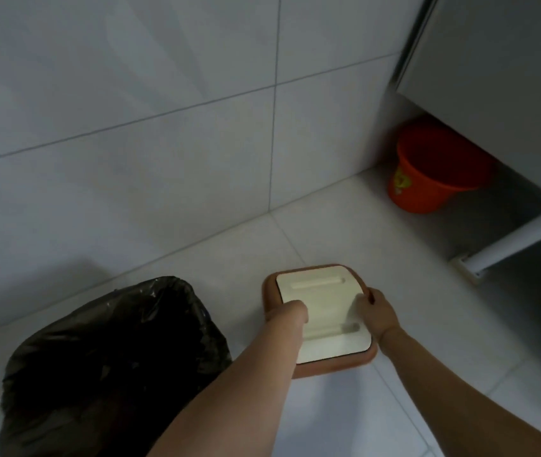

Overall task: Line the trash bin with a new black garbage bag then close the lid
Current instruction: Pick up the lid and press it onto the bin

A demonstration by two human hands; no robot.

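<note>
The trash bin stands at the lower left against the wall, its mouth and sides covered by a black garbage bag. Its lid, cream on top with a brown rim, lies on the floor tiles to the right of the bin. My left hand grips the lid's left edge, its fingers hidden under the rim. My right hand grips the lid's right edge, thumb on top. Both arms reach in from the bottom of the view.
An orange bucket stands in the far right corner under a grey cabinet. A white pipe or bar runs low at the right. The tiled wall is close behind the bin.
</note>
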